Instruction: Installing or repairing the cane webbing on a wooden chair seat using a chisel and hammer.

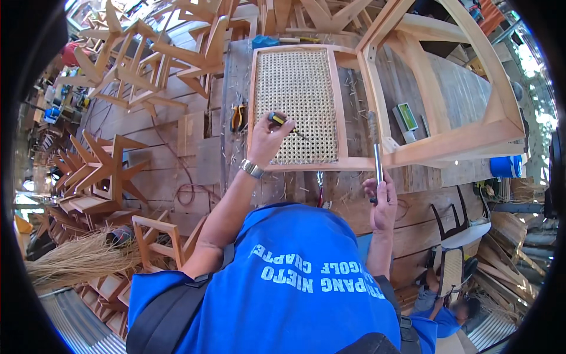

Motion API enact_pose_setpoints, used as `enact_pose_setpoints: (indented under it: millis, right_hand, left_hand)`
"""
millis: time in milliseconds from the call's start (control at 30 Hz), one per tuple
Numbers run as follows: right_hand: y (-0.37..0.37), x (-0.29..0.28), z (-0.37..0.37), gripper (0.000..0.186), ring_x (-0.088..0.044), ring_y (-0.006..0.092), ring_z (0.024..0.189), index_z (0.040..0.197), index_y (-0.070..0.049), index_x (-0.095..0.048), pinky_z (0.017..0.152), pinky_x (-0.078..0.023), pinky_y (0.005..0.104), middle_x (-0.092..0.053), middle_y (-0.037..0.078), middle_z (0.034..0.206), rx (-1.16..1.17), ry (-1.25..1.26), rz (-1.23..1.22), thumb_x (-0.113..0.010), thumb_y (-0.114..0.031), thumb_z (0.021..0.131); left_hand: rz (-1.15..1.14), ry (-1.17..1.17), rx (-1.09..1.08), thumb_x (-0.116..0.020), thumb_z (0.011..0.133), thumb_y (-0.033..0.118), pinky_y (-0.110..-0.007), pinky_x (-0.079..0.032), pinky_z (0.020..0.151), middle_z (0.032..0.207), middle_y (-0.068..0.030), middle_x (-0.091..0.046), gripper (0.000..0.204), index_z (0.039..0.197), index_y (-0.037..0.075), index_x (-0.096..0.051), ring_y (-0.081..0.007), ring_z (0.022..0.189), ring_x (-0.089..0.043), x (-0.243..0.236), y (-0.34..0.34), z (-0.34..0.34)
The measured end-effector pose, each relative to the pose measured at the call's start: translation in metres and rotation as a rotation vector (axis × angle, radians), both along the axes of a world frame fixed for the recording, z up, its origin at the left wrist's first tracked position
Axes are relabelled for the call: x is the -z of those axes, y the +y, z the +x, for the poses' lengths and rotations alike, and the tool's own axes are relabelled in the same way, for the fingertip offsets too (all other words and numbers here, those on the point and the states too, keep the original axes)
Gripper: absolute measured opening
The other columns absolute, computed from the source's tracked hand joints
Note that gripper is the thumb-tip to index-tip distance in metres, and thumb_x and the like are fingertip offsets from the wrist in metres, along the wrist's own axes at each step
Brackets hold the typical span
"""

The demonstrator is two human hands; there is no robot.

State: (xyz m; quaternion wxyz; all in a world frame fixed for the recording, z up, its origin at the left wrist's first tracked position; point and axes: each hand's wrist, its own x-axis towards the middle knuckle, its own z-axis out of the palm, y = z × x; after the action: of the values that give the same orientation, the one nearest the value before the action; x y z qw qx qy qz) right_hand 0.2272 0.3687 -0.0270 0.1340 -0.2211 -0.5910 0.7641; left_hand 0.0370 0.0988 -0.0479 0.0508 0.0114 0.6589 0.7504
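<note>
A wooden chair frame [501, 100] lies on the workbench in front of me, its woven cane panel [295, 76] facing up. Over the panel's lower left part, my left hand [269, 138] is closed around a screwdriver [276, 118] with a yellow and black handle. Its thin dark shaft slants down to the right toward the weave; I cannot tell whether the tip touches it. Just below the frame's lower right corner, my right hand [383, 200] grips a shiny metal rod [378, 160] that points upward. A dark end shows at the fingers.
Pliers [238, 118] lie left of the panel. A green and white box [405, 120] rests inside the frame's opening. Unfinished wooden chair frames [112, 171] crowd the left side. Another person [445, 312] sits at lower right with a cane piece. A blue container [506, 166] stands at right.
</note>
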Motion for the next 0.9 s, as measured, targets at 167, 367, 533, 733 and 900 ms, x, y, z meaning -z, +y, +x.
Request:
enact_pose_setpoints:
  millis: [167, 367, 533, 733, 900]
  right_hand:
    - [-0.005, 0.003, -0.019, 0.035, -0.038, 0.0050, 0.052, 0.137, -0.008, -0.052, 0.048, -0.035, 0.0218, -0.054, -0.001, 0.080, 0.035, 0.018, -0.329, -0.048, -0.023, 0.107]
    - [-0.008, -0.004, -0.048, 0.034, -0.034, 0.0044, 0.050, 0.137, -0.005, -0.052, 0.046, -0.029, 0.0215, -0.045, -0.002, 0.073, -0.132, 0.013, -0.524, -0.049, -0.017, 0.105]
    - [-0.007, 0.001, -0.079, 0.036, -0.034, 0.0036, 0.049, 0.139, -0.004, -0.050, 0.044, -0.029, 0.0206, -0.044, -0.003, 0.071, -0.048, -0.069, -0.422, -0.050, -0.013, 0.104]
    - [0.008, 0.005, -0.117, 0.037, -0.035, 0.0027, 0.048, 0.139, -0.003, -0.050, 0.043, -0.031, 0.0192, -0.044, -0.003, 0.071, -0.011, -0.078, -0.391, -0.050, -0.012, 0.103]
    - [0.011, 0.000, -0.158, 0.033, -0.034, 0.0035, 0.048, 0.134, -0.003, -0.051, 0.044, -0.030, 0.0205, -0.046, -0.002, 0.072, -0.026, -0.082, -0.341, -0.050, -0.014, 0.104]
  left_hand:
    - [0.031, 0.037, -0.002, -0.076, 0.088, 0.007, -0.024, -0.054, 0.080, 0.100, -0.0040, -0.071, 0.023, 0.106, 0.004, -0.062, -0.0100, 0.089, -0.066, -0.002, 0.012, -0.029]
    - [-0.161, 0.106, -0.074, -0.077, 0.086, 0.004, -0.026, -0.054, 0.084, 0.101, -0.0058, -0.071, 0.026, 0.107, 0.002, -0.061, -0.0116, 0.093, -0.067, -0.001, 0.026, -0.082]
    - [-0.239, 0.171, -0.091, -0.080, 0.084, 0.010, -0.027, -0.056, 0.079, 0.096, -0.0038, -0.072, 0.027, 0.103, 0.003, -0.063, -0.0102, 0.086, -0.067, 0.004, 0.032, -0.115]
    - [-0.267, 0.144, -0.133, -0.080, 0.085, 0.008, -0.023, -0.054, 0.077, 0.097, -0.0029, -0.072, 0.023, 0.103, 0.005, -0.066, -0.0071, 0.086, -0.065, -0.007, 0.035, -0.145]
    - [-0.324, 0.166, -0.154, -0.080, 0.085, 0.009, -0.023, -0.053, 0.076, 0.096, -0.0017, -0.071, 0.024, 0.104, 0.005, -0.065, -0.0070, 0.084, -0.065, -0.005, 0.043, -0.187]
